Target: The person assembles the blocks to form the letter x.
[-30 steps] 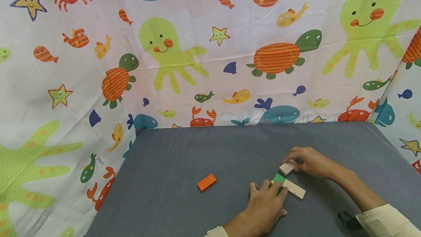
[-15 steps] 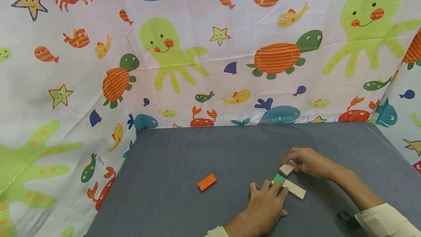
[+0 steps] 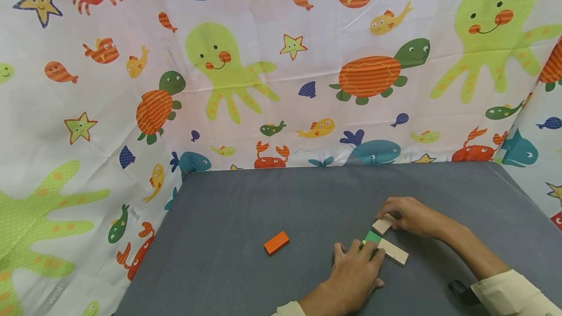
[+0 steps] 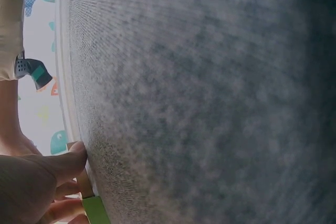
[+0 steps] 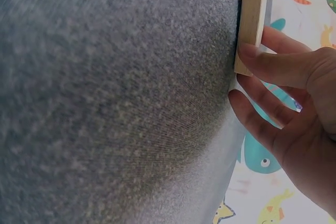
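My right hand [image 3: 410, 216] pinches a short plain wooden block [image 3: 383, 225] at the far end of a small group of blocks. In the right wrist view, the thumb lies on one side of that wooden block [image 5: 252, 30], with fingers behind it. A green block [image 3: 372, 237] sits between it and a second plain wooden block [image 3: 393, 251], which slants toward the lower right. My left hand [image 3: 353, 274] bends over the near left of the group, mostly covering a lime green block. Left wrist view: the fingers curl behind this lime block [image 4: 96, 210], thumb beside wood.
An orange block [image 3: 276, 243] lies by itself left of the group, on the grey table cloth [image 3: 228, 218]. A curtain [image 3: 307, 77] printed with sea animals stands behind the table and along its sides. A dark strap piece [image 3: 463, 292] hangs by the right sleeve.
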Demonstrator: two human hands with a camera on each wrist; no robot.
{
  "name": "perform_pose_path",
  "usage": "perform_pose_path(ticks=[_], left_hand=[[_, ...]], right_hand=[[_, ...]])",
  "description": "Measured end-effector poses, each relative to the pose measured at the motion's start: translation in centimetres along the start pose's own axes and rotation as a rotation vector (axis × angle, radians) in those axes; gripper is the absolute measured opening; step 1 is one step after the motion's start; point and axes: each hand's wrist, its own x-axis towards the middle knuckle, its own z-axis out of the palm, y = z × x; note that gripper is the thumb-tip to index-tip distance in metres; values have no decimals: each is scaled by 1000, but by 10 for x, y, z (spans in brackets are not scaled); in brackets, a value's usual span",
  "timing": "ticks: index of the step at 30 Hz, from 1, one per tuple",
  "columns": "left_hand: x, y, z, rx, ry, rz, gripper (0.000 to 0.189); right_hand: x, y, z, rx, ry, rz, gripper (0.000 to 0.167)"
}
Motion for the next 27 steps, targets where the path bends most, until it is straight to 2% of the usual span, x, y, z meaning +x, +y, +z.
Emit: perform_pose_path(ticks=[8,16,27], left_hand=[[1,1,0,6,12,-3,61],[2,1,1,18,-10,-3,63],[1,2,-1,15,-10,-4,63]], right_hand=[[-1,1,2,2,2,-2,34],[-2,-1,2,18,21,-43,35],[-1,-3,6,2,24,-36,39]])
